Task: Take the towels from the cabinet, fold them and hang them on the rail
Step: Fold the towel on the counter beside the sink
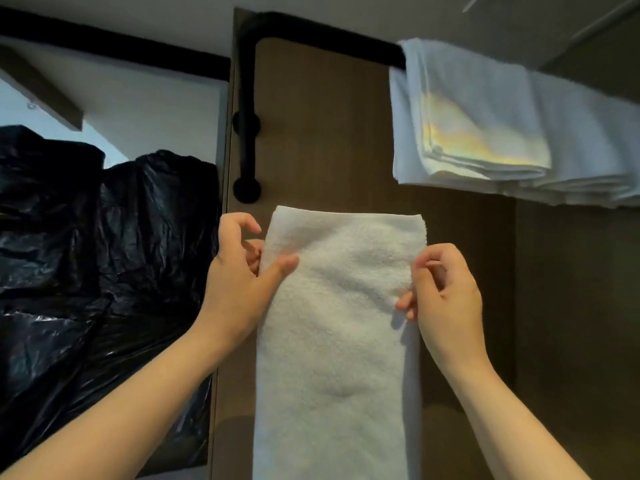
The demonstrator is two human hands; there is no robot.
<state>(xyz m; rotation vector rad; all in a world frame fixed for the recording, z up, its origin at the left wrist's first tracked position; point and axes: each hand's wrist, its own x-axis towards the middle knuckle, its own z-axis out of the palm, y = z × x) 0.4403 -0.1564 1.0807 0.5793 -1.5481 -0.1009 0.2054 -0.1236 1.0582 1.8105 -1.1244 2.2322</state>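
Folded white towel (339, 323): long strip, held upright before wooden panel (329, 133).
Left hand (239, 271): thumb and fingers pinch its left edge.
Right hand (446, 289): fingertips pinch its right edge.
Black rail (246, 98): corner bend above.
Hung towels (485, 116): draped over the rail's right stretch.
Black plastic bags (86, 254): left.

Black rail (246, 81) (fixed to wood panel), folded white towels (485, 116) draped over it
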